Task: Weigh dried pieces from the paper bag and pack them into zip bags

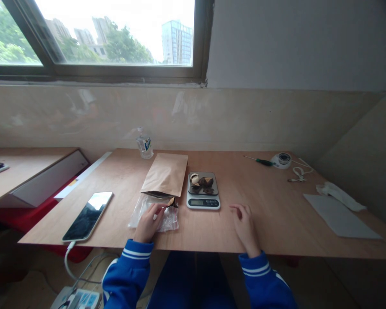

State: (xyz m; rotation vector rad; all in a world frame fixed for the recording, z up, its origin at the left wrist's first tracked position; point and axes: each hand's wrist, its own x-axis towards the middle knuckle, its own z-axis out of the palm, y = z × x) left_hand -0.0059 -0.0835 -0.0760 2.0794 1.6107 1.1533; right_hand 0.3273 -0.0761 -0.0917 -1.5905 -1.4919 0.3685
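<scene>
My left hand (149,222) is closed, its thumb and fingers pinching a dark brown, tan-edged dried piece (171,202). Below that hand lies a clear plastic zip bag (170,223). Just beyond is a brown paper pouch (167,174), its dark mouth facing me. A small kitchen scale (203,202) stands right of the pouch. On its metal plate sit several similar brown pieces (206,182) and a pale rounded one (194,179); the display is too small to read. To the right of the scale, my right hand (244,225) rests on the table, fingers loosely bent, holding nothing.
A smartphone (88,216) with a white cable lies at the left. A plastic bottle (144,145) stands by the wall. Back right are a screwdriver (263,162) and a white dome camera (281,160). A grey sheet (339,216) and crumpled white tissue (339,196) lie far right.
</scene>
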